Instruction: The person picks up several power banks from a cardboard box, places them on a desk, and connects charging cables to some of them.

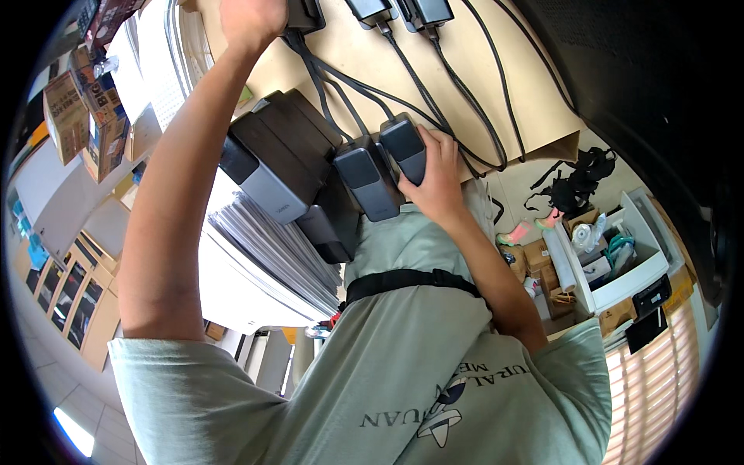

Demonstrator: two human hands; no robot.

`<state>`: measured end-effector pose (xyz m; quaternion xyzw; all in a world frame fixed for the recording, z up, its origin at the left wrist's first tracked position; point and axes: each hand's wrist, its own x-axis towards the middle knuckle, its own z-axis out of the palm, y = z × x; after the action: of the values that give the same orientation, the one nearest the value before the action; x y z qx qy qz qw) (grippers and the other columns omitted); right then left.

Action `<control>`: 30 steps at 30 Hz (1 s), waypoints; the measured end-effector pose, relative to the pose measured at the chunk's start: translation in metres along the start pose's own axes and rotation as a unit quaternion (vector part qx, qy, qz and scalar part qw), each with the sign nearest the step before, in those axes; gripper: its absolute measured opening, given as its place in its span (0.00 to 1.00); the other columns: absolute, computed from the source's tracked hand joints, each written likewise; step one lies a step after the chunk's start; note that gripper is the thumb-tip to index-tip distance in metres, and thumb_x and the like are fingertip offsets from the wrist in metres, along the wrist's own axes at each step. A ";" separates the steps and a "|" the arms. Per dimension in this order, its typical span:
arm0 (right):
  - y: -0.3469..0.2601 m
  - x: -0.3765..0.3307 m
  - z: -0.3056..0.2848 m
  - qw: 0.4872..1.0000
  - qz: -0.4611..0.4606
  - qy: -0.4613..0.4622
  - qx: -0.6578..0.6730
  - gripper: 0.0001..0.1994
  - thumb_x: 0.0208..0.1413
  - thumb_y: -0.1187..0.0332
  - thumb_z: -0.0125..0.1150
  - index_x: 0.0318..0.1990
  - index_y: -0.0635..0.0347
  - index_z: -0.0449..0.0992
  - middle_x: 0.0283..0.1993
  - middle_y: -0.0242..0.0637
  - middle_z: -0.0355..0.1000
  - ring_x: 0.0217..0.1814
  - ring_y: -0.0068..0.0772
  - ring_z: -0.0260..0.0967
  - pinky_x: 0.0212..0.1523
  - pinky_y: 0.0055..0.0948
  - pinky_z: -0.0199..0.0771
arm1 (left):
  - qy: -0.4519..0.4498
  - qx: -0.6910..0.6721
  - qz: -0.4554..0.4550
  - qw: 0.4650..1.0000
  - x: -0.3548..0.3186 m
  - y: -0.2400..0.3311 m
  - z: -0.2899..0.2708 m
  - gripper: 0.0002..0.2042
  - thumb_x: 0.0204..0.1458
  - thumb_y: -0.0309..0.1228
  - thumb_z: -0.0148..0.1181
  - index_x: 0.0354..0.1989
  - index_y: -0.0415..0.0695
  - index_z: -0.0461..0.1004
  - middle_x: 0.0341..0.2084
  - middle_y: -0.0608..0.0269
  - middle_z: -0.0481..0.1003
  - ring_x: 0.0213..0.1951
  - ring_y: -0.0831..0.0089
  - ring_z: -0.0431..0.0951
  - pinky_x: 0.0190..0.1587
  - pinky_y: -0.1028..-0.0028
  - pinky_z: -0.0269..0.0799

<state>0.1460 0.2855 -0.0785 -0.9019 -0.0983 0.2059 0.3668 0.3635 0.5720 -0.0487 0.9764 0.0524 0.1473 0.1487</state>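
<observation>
My right hand [440,177] is closed round the side of a dark grey power bank [403,143] with a cable plugged into its far end. Directly left of it, a second power bank [367,182] stands at the near table edge, also cabled. Farther left are larger black and grey box-shaped devices [283,174], packed side by side. At the upper edge of the picture, my left hand [252,19] is beside a black block [305,14] from which several cables run. Its fingers are cut off by the picture edge, so their hold is hidden.
Two more cabled black blocks [428,11] lie on the tan tabletop [465,70]. Black cables [457,85] loop across toward the right edge. A tall stack of papers [267,248] sits at left. Lower right, an open white drawer [629,263] holds odds and ends.
</observation>
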 end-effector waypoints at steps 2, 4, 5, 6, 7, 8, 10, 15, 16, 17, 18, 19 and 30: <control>0.003 -0.003 -0.001 0.994 -0.011 0.025 0.109 0.43 0.39 0.70 0.71 0.66 0.66 0.57 0.59 0.50 0.60 0.62 0.56 0.60 0.64 0.44 0.61 | -0.004 -0.011 -0.001 1.000 0.001 0.000 0.000 0.15 0.63 0.34 0.41 0.39 0.39 0.74 0.36 0.43 0.73 0.44 0.46 0.71 0.51 0.56 0.64; -0.006 -0.012 -0.010 0.991 0.005 0.014 0.130 0.43 0.39 0.70 0.70 0.66 0.66 0.57 0.60 0.52 0.60 0.63 0.57 0.59 0.65 0.44 0.60 | -0.008 -0.025 -0.004 1.000 0.000 -0.001 0.000 0.15 0.64 0.34 0.41 0.39 0.39 0.74 0.36 0.43 0.73 0.44 0.47 0.71 0.51 0.56 0.64; -0.012 -0.015 -0.018 0.989 0.021 0.004 0.149 0.42 0.39 0.71 0.70 0.66 0.67 0.57 0.62 0.53 0.59 0.65 0.58 0.58 0.65 0.44 0.60 | -0.011 -0.022 -0.007 1.000 0.000 -0.001 0.001 0.15 0.64 0.35 0.41 0.39 0.39 0.74 0.36 0.44 0.73 0.44 0.47 0.71 0.51 0.56 0.64; -0.023 -0.017 -0.024 0.984 0.029 -0.018 0.175 0.43 0.40 0.71 0.69 0.66 0.67 0.55 0.65 0.56 0.58 0.67 0.58 0.57 0.66 0.45 0.60 | -0.013 -0.019 -0.010 1.000 0.001 0.000 0.002 0.15 0.64 0.35 0.41 0.39 0.39 0.74 0.36 0.44 0.73 0.44 0.47 0.71 0.50 0.56 0.64; -0.036 -0.022 -0.032 0.984 0.029 -0.017 0.176 0.43 0.40 0.71 0.69 0.66 0.67 0.55 0.65 0.56 0.58 0.67 0.58 0.57 0.66 0.45 0.60 | -0.014 -0.019 -0.010 1.000 0.002 0.001 0.001 0.15 0.64 0.35 0.41 0.39 0.39 0.74 0.36 0.44 0.73 0.44 0.47 0.71 0.50 0.56 0.64; -0.048 -0.025 -0.039 0.972 0.037 -0.039 0.228 0.44 0.40 0.72 0.69 0.68 0.67 0.53 0.65 0.56 0.57 0.68 0.58 0.56 0.66 0.45 0.60 | -0.014 -0.013 -0.010 1.000 0.002 0.000 0.002 0.15 0.64 0.35 0.41 0.39 0.39 0.74 0.36 0.44 0.73 0.44 0.47 0.71 0.50 0.56 0.64; -0.068 -0.029 -0.041 0.957 0.044 -0.061 0.279 0.45 0.40 0.73 0.69 0.69 0.66 0.52 0.66 0.57 0.57 0.69 0.59 0.56 0.66 0.46 0.60 | -0.013 -0.008 -0.012 1.000 0.002 -0.001 0.003 0.15 0.64 0.35 0.41 0.39 0.39 0.74 0.36 0.44 0.73 0.44 0.47 0.71 0.50 0.56 0.64; -0.083 -0.029 -0.031 0.958 -0.014 -0.084 0.275 0.48 0.42 0.78 0.67 0.72 0.64 0.46 0.71 0.57 0.52 0.73 0.59 0.51 0.69 0.46 0.56 | -0.011 -0.017 -0.012 1.000 0.000 0.001 -0.001 0.15 0.64 0.34 0.41 0.39 0.39 0.74 0.36 0.44 0.73 0.44 0.46 0.71 0.49 0.56 0.65; -0.084 -0.029 -0.032 0.958 -0.025 -0.088 0.270 0.49 0.42 0.77 0.68 0.73 0.63 0.45 0.72 0.58 0.48 0.74 0.60 0.49 0.71 0.45 0.54 | -0.012 -0.017 -0.014 1.000 0.000 0.002 -0.002 0.15 0.64 0.34 0.41 0.39 0.39 0.74 0.36 0.44 0.73 0.44 0.46 0.71 0.49 0.56 0.65; -0.085 -0.030 -0.030 0.958 -0.024 -0.090 0.270 0.49 0.42 0.77 0.68 0.73 0.63 0.45 0.72 0.58 0.48 0.74 0.60 0.49 0.71 0.45 0.54 | -0.010 -0.035 -0.012 0.999 0.001 0.001 -0.001 0.15 0.64 0.34 0.41 0.39 0.39 0.74 0.36 0.44 0.73 0.44 0.47 0.72 0.49 0.56 0.65; -0.086 -0.031 -0.028 0.957 -0.031 -0.095 0.273 0.49 0.43 0.77 0.68 0.73 0.63 0.44 0.73 0.58 0.47 0.74 0.60 0.47 0.71 0.45 0.52 | -0.008 -0.054 -0.011 0.998 0.000 0.001 -0.001 0.15 0.64 0.34 0.41 0.39 0.39 0.74 0.37 0.44 0.73 0.43 0.47 0.72 0.49 0.56 0.66; -0.087 -0.030 -0.027 0.955 -0.039 -0.099 0.276 0.49 0.44 0.77 0.67 0.73 0.64 0.43 0.73 0.58 0.45 0.75 0.60 0.45 0.72 0.45 0.50 | -0.007 -0.054 -0.013 0.998 0.001 0.002 -0.001 0.15 0.64 0.34 0.41 0.39 0.39 0.74 0.37 0.44 0.73 0.43 0.47 0.72 0.49 0.56 0.66; -0.091 -0.001 -0.024 0.963 -0.091 -0.099 0.234 0.36 0.53 0.70 0.62 0.69 0.66 0.54 0.72 0.55 0.50 0.75 0.59 0.46 0.72 0.45 0.49 | -0.005 -0.018 -0.019 1.000 0.001 0.002 -0.005 0.16 0.63 0.35 0.41 0.37 0.38 0.74 0.37 0.42 0.75 0.43 0.44 0.74 0.48 0.55 0.68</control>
<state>0.1536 0.3352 0.0018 -0.7532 -0.1653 0.2774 0.5731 0.3628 0.5713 -0.0434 0.9732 0.0678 0.1401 0.1691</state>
